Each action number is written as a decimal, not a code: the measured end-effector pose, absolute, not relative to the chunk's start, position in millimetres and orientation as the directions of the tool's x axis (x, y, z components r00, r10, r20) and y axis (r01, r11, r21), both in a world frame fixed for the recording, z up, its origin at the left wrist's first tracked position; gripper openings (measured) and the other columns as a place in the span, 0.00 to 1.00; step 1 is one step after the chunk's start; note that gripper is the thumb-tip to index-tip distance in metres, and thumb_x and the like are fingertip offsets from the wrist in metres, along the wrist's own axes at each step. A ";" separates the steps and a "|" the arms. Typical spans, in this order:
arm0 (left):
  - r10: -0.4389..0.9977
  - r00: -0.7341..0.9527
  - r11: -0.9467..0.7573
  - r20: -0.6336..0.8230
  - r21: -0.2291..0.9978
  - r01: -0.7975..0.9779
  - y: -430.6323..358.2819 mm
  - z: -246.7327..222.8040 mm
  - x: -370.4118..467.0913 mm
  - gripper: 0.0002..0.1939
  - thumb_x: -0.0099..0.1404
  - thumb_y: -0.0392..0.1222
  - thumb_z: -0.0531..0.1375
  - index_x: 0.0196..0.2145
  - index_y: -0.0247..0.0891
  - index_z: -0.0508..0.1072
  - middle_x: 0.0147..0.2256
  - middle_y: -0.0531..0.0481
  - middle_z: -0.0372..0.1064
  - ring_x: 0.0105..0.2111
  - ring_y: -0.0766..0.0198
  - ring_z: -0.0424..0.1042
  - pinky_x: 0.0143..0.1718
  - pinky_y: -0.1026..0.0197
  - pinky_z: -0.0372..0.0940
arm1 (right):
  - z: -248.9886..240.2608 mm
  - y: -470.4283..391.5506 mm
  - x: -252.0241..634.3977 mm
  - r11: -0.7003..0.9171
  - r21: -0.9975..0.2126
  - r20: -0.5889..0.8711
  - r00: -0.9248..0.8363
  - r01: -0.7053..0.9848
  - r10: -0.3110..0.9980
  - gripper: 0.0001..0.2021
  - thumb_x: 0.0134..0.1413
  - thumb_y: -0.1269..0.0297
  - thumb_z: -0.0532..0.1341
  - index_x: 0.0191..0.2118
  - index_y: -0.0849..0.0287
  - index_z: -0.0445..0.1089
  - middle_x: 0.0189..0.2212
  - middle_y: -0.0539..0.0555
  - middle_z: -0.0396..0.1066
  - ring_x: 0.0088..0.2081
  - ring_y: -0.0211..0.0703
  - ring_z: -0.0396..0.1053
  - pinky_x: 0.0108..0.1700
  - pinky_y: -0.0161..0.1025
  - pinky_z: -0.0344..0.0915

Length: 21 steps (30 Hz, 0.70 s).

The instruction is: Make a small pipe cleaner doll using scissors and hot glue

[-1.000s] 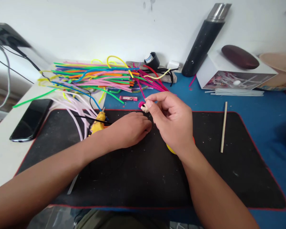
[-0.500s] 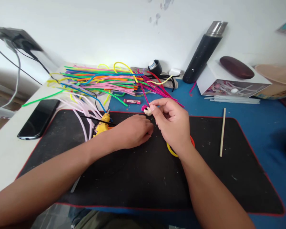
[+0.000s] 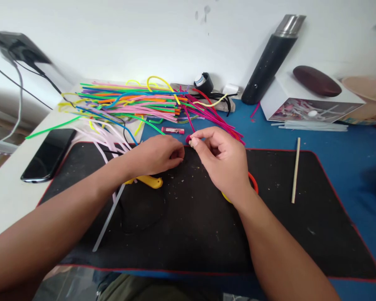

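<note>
Between the thumb and fingertips of my right hand (image 3: 224, 152) is a small coiled piece of pipe cleaner (image 3: 188, 139), magenta with a cream part, mostly hidden by the fingers. My left hand (image 3: 159, 152) hovers just left of it, fingers curled together; whatever they hold, if anything, is out of sight. Under my left forearm lies a yellow glue gun (image 3: 148, 181), with a translucent glue stick (image 3: 109, 218) reaching toward the front edge of the black mat (image 3: 200, 234). An orange and yellow ring-shaped handle (image 3: 253, 182) shows partly from beneath my right wrist.
A heap of coloured pipe cleaners (image 3: 134, 102) lies along the wall. A phone (image 3: 48, 154) is at left, a wooden stick (image 3: 295, 171) at right. Behind stand a black flask (image 3: 269, 67) and a white box (image 3: 278, 96) with a brown case (image 3: 317, 80) on top.
My left hand has shifted left and up, away from my right hand, uncovering more of the glue gun and glue stick. My right hand still pinches the coil, now more covered.
</note>
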<state>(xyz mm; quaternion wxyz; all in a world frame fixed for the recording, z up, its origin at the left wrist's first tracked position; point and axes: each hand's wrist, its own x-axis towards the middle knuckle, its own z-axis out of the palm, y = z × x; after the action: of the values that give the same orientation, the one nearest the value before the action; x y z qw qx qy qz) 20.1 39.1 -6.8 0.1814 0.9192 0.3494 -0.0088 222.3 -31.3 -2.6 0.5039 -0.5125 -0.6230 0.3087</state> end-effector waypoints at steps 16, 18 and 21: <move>0.650 0.749 -0.671 -0.130 0.367 0.645 40.8 0.2 11.9 0.10 0.74 0.40 0.58 0.45 0.40 0.81 0.43 0.47 0.81 0.43 0.55 0.78 0.44 0.57 0.67 | -4.4 -32.5 222.0 0.309 -0.886 0.327 -0.007 0.346 0.945 0.05 0.70 0.62 0.66 0.41 0.55 0.79 0.22 0.44 0.63 0.23 0.37 0.62 0.29 0.38 0.61; 0.642 0.755 -0.676 -0.133 0.367 0.639 38.7 -1.1 11.9 0.10 0.73 0.39 0.59 0.45 0.41 0.81 0.44 0.47 0.81 0.44 0.55 0.78 0.46 0.57 0.67 | -4.0 -33.0 221.9 0.305 -0.888 0.322 -0.010 0.345 0.947 0.04 0.70 0.63 0.67 0.41 0.55 0.79 0.22 0.44 0.63 0.23 0.37 0.62 0.29 0.38 0.62; 0.636 0.762 -0.685 -0.123 0.367 0.630 36.9 -4.9 12.4 0.10 0.73 0.38 0.59 0.45 0.42 0.81 0.45 0.47 0.81 0.47 0.54 0.79 0.49 0.56 0.68 | -3.5 -33.3 221.5 0.305 -0.890 0.322 -0.007 0.338 0.947 0.04 0.70 0.64 0.67 0.41 0.55 0.79 0.22 0.44 0.64 0.23 0.37 0.62 0.29 0.38 0.62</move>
<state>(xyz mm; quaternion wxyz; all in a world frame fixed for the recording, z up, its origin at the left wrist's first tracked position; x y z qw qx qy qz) 12.4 36.9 -4.9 0.1970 0.9177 0.3448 0.0071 221.5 -33.3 -3.5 0.4940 -0.5025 -0.6391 0.3083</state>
